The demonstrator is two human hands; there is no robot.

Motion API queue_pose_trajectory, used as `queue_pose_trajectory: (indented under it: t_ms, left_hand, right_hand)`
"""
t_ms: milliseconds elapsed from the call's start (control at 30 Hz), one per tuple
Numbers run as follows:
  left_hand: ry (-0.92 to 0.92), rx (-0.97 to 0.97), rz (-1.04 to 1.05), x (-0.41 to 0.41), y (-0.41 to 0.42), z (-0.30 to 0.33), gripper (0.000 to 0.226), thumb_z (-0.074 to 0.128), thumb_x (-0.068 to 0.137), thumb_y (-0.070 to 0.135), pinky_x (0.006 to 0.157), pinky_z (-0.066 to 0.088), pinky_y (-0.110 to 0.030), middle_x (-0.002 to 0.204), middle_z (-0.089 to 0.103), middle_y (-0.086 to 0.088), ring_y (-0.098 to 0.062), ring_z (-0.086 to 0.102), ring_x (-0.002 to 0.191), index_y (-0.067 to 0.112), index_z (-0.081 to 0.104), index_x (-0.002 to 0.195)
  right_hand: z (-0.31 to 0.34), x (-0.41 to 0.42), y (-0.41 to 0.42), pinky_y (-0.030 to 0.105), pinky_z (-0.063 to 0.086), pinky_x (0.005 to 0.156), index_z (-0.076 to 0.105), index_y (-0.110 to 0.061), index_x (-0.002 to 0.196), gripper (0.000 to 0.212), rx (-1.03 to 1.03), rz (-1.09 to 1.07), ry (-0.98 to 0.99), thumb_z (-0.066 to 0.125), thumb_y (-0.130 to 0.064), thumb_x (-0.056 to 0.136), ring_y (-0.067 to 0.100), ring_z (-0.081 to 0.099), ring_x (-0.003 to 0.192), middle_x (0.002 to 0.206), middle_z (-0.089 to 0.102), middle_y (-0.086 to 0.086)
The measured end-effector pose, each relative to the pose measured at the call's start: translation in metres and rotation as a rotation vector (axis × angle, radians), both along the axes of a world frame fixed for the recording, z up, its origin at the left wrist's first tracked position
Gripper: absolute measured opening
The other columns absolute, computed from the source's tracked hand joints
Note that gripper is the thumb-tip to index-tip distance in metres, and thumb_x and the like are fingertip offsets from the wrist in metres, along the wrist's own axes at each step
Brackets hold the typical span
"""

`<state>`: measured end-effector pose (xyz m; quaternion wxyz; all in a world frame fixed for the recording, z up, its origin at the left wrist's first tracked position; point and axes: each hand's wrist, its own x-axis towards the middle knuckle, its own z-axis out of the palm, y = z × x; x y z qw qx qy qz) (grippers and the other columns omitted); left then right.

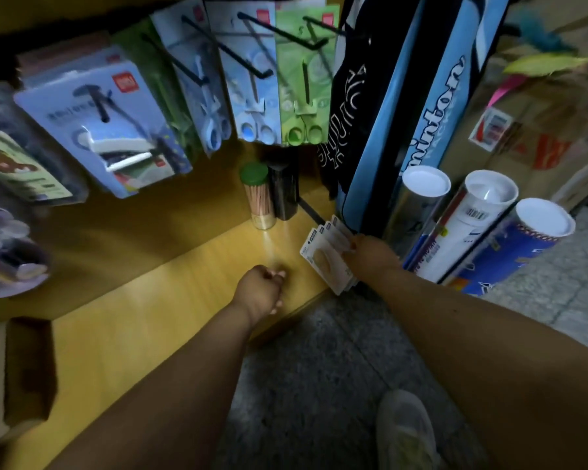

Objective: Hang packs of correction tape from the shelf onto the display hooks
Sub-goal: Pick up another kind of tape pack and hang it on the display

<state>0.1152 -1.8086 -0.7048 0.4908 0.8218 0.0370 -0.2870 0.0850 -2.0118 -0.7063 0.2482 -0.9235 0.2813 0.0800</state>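
My right hand (370,254) grips a fanned stack of several white carded packs of correction tape (328,257) at the right end of the yellow wooden shelf (157,320). My left hand (260,290) hovers over the shelf just left of the packs, fingers curled into a loose fist with nothing in it. Black display hooks (252,45) jut out above, carrying blue and green carded scissors packs (299,79) and a stapler pack (106,120).
A toothpick jar with a green lid (259,198) and a black container (284,191) stand at the shelf's back. Badminton racket bags (431,106) and shuttlecock tubes (472,228) lean on the right. A cardboard box (28,371) sits on the left. My shoe (404,432) is on the floor.
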Motion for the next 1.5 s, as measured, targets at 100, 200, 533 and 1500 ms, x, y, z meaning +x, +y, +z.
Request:
queue_pose_trajectory:
  t_ms: [100, 200, 533, 1500]
  left_hand:
    - [0.035, -0.005, 0.001, 0.006, -0.006, -0.015, 0.014, 0.051, 0.1, 0.024, 0.052, 0.044, -0.027, 0.066, 0.055, -0.006, -0.017, 0.052, 0.054, 0.014, 0.049, 0.09]
    - [0.071, 0.003, 0.007, 0.011, -0.011, -0.028, 0.016, 0.051, 0.1, 0.024, 0.047, 0.042, -0.023, 0.066, 0.055, -0.005, -0.016, 0.05, 0.052, 0.017, 0.049, 0.085]
    - [0.132, -0.048, 0.059, 0.016, -0.018, -0.056, 0.023, 0.051, 0.1, 0.017, 0.036, 0.037, -0.015, 0.061, 0.049, -0.008, -0.017, 0.046, 0.049, 0.012, 0.049, 0.078]
    - [0.528, -0.712, 0.456, 0.015, -0.024, -0.072, 0.03, 0.054, 0.096, 0.008, 0.102, 0.043, -0.059, 0.126, 0.063, -0.024, -0.041, 0.058, 0.118, 0.004, 0.059, 0.126]
  right_hand:
    - [-0.022, 0.008, -0.003, 0.038, 0.047, 0.085, 0.059, -0.006, 0.116, 0.031, 0.01, -0.005, 0.048, 0.047, -0.026, 0.095, 0.034, 0.059, 0.108, 0.118, 0.062, 0.015]
    - [-0.038, 0.013, -0.003, 0.039, 0.048, 0.089, 0.054, -0.002, 0.126, 0.035, -0.002, 0.011, 0.1, 0.046, -0.021, 0.098, 0.032, 0.057, 0.115, 0.129, 0.057, 0.017]
    - [-0.075, 0.026, -0.003, 0.033, 0.037, 0.101, 0.05, 0.0, 0.13, 0.037, -0.021, -0.054, 0.11, 0.043, -0.021, 0.101, 0.029, 0.049, 0.126, 0.135, 0.053, 0.017]
    - [-0.079, 0.016, -0.014, 0.04, 0.04, 0.103, 0.046, -0.008, 0.135, 0.042, -0.038, -0.109, -0.039, 0.041, -0.029, 0.098, 0.031, 0.05, 0.124, 0.137, 0.051, 0.014]
